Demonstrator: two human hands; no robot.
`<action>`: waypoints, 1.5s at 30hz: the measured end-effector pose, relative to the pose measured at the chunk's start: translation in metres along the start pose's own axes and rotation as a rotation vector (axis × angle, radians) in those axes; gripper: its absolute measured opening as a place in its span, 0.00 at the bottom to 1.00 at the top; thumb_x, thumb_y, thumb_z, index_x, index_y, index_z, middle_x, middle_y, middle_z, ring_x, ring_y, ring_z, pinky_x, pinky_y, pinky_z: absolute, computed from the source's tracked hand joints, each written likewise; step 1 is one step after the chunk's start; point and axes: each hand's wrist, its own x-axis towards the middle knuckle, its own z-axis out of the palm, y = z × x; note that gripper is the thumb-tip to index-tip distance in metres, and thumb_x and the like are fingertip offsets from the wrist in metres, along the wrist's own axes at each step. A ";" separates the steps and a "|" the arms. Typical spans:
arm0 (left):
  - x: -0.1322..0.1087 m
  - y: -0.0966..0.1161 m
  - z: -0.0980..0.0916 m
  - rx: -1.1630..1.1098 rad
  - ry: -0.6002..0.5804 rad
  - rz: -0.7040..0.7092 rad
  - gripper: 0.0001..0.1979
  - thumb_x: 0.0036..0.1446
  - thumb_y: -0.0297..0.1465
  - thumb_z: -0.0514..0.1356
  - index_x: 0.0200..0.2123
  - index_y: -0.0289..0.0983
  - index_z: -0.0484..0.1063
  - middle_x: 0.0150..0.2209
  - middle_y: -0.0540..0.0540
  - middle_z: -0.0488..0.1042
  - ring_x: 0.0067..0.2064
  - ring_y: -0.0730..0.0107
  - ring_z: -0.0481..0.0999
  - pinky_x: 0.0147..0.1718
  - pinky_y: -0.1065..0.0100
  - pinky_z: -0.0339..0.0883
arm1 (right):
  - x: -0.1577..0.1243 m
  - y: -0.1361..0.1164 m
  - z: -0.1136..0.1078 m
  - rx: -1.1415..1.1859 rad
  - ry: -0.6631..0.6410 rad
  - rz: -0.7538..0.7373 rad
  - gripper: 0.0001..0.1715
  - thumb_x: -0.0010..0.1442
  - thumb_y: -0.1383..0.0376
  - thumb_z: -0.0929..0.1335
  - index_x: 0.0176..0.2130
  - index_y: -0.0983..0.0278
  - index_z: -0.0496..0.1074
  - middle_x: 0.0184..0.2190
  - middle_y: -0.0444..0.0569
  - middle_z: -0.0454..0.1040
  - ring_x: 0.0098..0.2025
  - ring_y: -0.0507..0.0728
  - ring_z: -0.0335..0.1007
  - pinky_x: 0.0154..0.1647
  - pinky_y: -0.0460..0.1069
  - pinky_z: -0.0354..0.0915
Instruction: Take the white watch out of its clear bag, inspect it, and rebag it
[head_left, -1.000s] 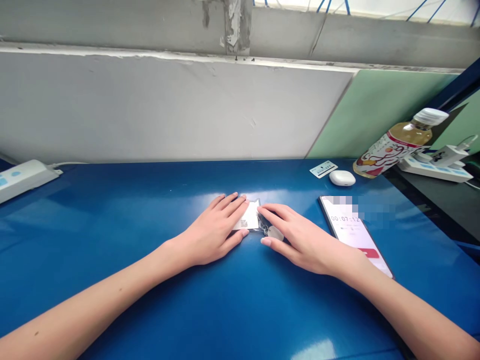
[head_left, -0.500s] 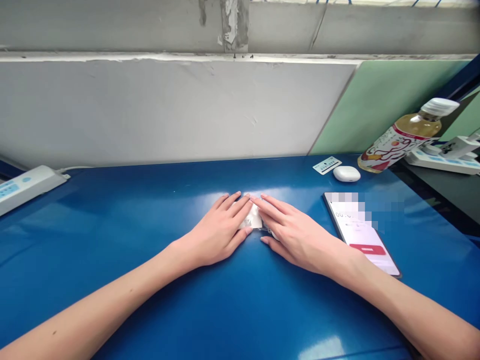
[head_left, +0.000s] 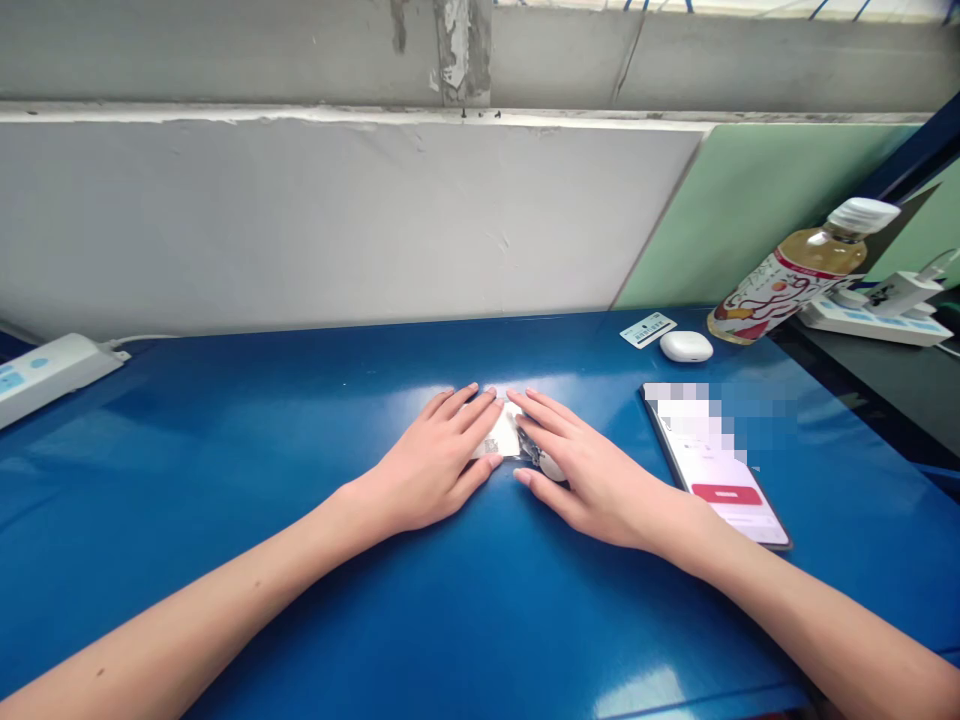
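Fingers stretched out, my left hand [head_left: 442, 455] lies on the left part of a small white packet or card [head_left: 504, 438] with a printed square code. My right hand [head_left: 581, 455] arches over the packet's right side, fingers extended and thumb apart from them. Beneath its palm shows a small grey-white and dark item [head_left: 546, 458], seemingly in clear plastic; its kind is hidden. The fingertips of both hands nearly meet above the packet on the blue tabletop [head_left: 420, 620].
Right of my hands lies a phone [head_left: 712, 465] with a lit screen. Behind it are a white earbud case [head_left: 686, 347], a printed card [head_left: 648, 330] and a drink bottle [head_left: 795, 275]. Power strips stand at the left [head_left: 56, 378] and right [head_left: 874, 318]. A wall panel [head_left: 337, 220] borders the back.
My right hand's fingers have lifted and shifted slightly, showing more of the packet and the item under the palm. My left hand stays in place; the view has turned slightly right.
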 end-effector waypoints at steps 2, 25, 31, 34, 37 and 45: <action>0.000 -0.001 0.001 -0.009 0.000 -0.004 0.28 0.71 0.40 0.47 0.70 0.35 0.53 0.70 0.38 0.56 0.71 0.48 0.53 0.66 0.45 0.51 | 0.000 0.001 0.000 0.034 0.018 0.056 0.28 0.68 0.60 0.63 0.62 0.71 0.64 0.69 0.62 0.58 0.72 0.67 0.46 0.67 0.65 0.59; -0.001 0.000 0.001 -0.004 -0.001 -0.011 0.28 0.71 0.41 0.47 0.68 0.34 0.56 0.69 0.36 0.57 0.70 0.47 0.54 0.66 0.46 0.51 | 0.005 0.005 0.002 -0.181 0.031 -0.093 0.23 0.69 0.64 0.61 0.58 0.73 0.70 0.61 0.65 0.70 0.68 0.70 0.58 0.66 0.66 0.62; 0.000 0.001 0.002 -0.025 0.018 -0.002 0.28 0.71 0.40 0.48 0.70 0.36 0.53 0.70 0.38 0.56 0.70 0.47 0.54 0.66 0.44 0.51 | 0.006 0.004 0.001 -0.144 0.029 -0.128 0.20 0.68 0.65 0.61 0.52 0.75 0.73 0.69 0.67 0.55 0.72 0.68 0.48 0.69 0.63 0.57; 0.001 0.003 0.001 -0.027 0.007 0.001 0.27 0.71 0.39 0.47 0.69 0.34 0.55 0.69 0.36 0.58 0.70 0.46 0.55 0.65 0.43 0.51 | 0.007 0.004 0.003 -0.163 0.019 -0.148 0.19 0.68 0.66 0.61 0.48 0.75 0.75 0.71 0.65 0.50 0.72 0.68 0.48 0.71 0.61 0.55; 0.001 0.004 0.000 -0.015 -0.008 0.000 0.27 0.71 0.39 0.47 0.68 0.33 0.56 0.69 0.35 0.58 0.70 0.45 0.55 0.65 0.43 0.51 | 0.008 0.002 0.005 -0.161 0.016 -0.155 0.18 0.67 0.67 0.61 0.47 0.75 0.76 0.71 0.65 0.50 0.71 0.69 0.50 0.70 0.61 0.56; -0.001 -0.002 0.001 -0.061 0.001 -0.010 0.30 0.71 0.42 0.49 0.70 0.35 0.52 0.70 0.37 0.56 0.71 0.47 0.52 0.66 0.44 0.50 | 0.003 0.011 0.007 -0.113 0.115 -0.005 0.21 0.69 0.67 0.60 0.56 0.69 0.72 0.59 0.61 0.73 0.63 0.66 0.65 0.62 0.64 0.66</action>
